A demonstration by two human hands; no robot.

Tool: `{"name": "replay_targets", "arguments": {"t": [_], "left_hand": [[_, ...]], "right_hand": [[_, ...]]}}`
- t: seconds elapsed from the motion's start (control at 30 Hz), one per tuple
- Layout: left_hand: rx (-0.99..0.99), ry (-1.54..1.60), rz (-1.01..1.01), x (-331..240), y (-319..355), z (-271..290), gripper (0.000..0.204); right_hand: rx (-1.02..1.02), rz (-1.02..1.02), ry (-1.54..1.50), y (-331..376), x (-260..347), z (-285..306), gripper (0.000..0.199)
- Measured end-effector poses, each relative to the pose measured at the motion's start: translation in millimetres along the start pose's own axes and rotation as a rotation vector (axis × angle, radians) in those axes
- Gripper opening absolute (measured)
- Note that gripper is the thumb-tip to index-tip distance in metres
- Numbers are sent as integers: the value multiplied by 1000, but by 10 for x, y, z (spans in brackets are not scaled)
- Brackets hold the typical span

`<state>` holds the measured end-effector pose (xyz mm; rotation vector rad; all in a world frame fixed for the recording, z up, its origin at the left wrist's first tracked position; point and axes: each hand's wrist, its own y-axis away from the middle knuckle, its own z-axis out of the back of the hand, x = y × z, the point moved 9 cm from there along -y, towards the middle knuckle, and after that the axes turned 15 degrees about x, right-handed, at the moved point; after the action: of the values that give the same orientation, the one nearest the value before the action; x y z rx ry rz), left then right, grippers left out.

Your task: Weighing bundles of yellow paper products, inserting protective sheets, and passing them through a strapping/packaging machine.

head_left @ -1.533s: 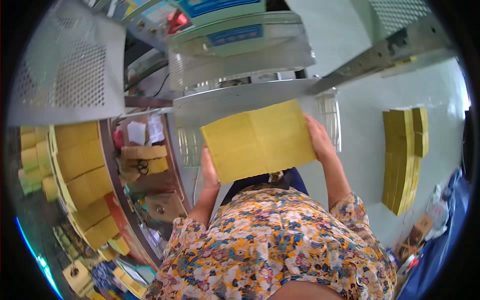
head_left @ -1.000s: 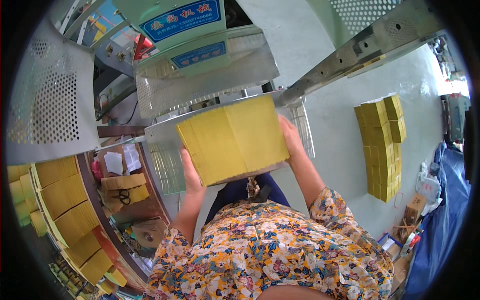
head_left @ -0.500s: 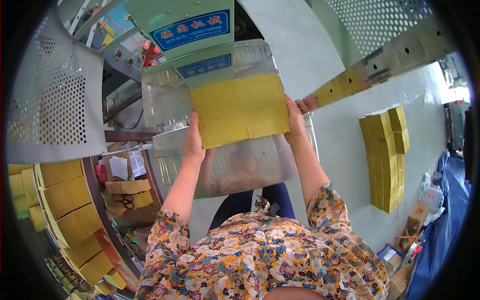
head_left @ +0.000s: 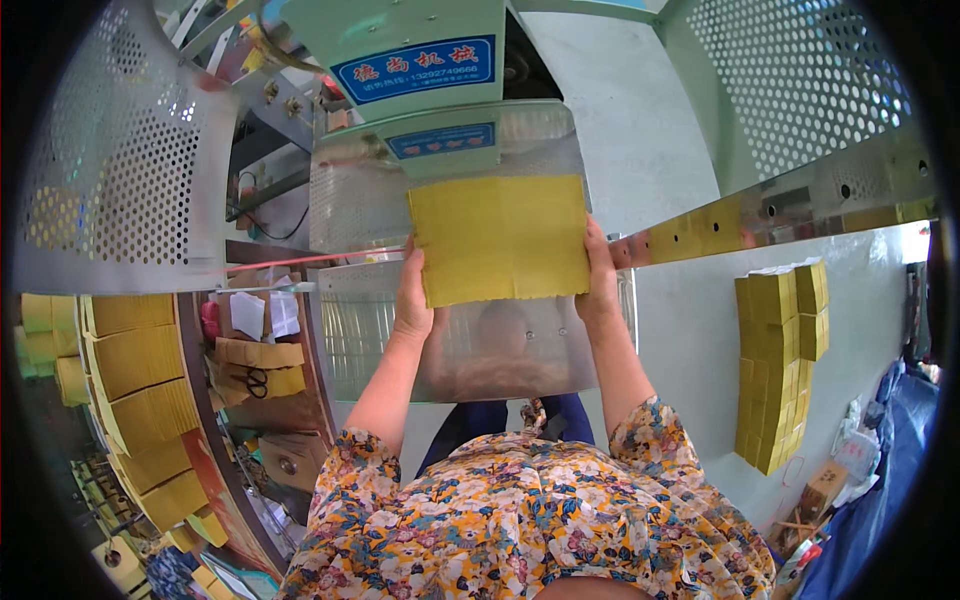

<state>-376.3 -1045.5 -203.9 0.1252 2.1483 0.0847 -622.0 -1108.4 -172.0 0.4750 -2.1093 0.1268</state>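
Observation:
A wide rectangular stack of yellow paper (head_left: 503, 240) is held level between my two hands, its near edge slightly ragged. My left hand (head_left: 413, 295) is closed on its left side, with the thumb along the edge. On the opposite side my right hand (head_left: 599, 270) grips the right edge. The fingers beneath the paper are mostly hidden. Below the paper lies a shiny metal plate (head_left: 470, 370) that mirrors my arms. Behind it, another polished metal plate (head_left: 540, 135) sits against the green machine (head_left: 400, 22); I cannot tell whether the paper touches either plate.
Perforated metal guards (head_left: 110, 240) flank the machine, and a metal bar with holes (head_left: 800, 215) runs off to the right. Yellow paper stacks (head_left: 765, 370) stand on the floor at right. More yellow stacks (head_left: 145, 360) fill a left rack, near black-handled scissors (head_left: 257, 382).
My hands and the yellow paper sit slightly lower and further right in the picture, as the whole view has shifted. Both hands keep their hold. A blurred red line now shows at left.

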Motion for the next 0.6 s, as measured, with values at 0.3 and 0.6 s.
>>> {"name": "replay_targets", "arguments": {"t": [0.3,0.6], "left_hand": [[-17,-64,-47,-43,-122,-65,51],[-19,-261,53,378,-207,7,47]], "right_hand": [[-44,66,-4,5,-116,166,60],[-299,111,138,-43,-597,1175,59]]}}
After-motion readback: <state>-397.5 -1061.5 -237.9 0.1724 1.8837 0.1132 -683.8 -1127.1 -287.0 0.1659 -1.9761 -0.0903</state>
